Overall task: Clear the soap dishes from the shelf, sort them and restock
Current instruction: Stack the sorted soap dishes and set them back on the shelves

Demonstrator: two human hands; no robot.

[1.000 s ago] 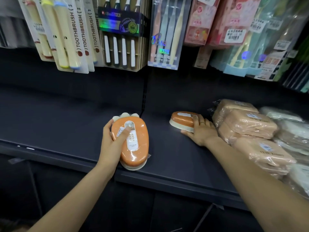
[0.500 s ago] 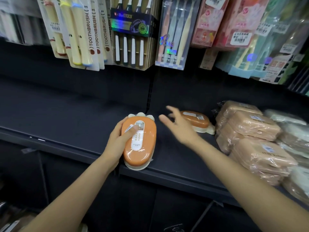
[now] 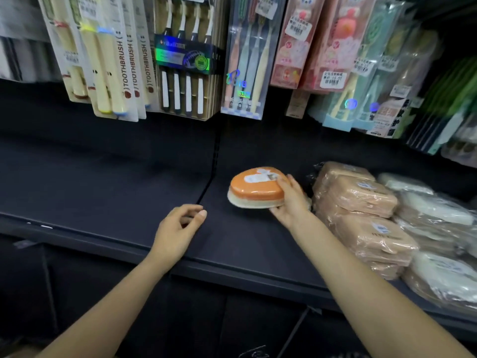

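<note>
Restock partly done, by the look of it: pink wrapped soap dishes (image 3: pixel 361 200) and white wrapped ones (image 3: pixel 433 210) stacked right of orange soap dish (image 3: pixel 255 188), rest of shelf (image 3: pixel 103 182) bare left of it. Right hand (image 3: pixel 290 202) gripping orange dish's right end, thumb under, fingers on lid, dish just beside pink stack. Left hand (image 3: pixel 175 228) left of dish, loosely curled, holding nothing.

"TOOTHBRUSH" is printed vertically on the cream toothbrush packs (image 3: pixel 124 73) hanging top left | "33" is shown on a green sticker on the pastel brush pack (image 3: pixel 244 94) | barcode price stickers on the pink packs (image 3: pixel 333 80) are too blurry to be read | white label on the orange soap dish (image 3: pixel 255 187) can't be made out either
</note>
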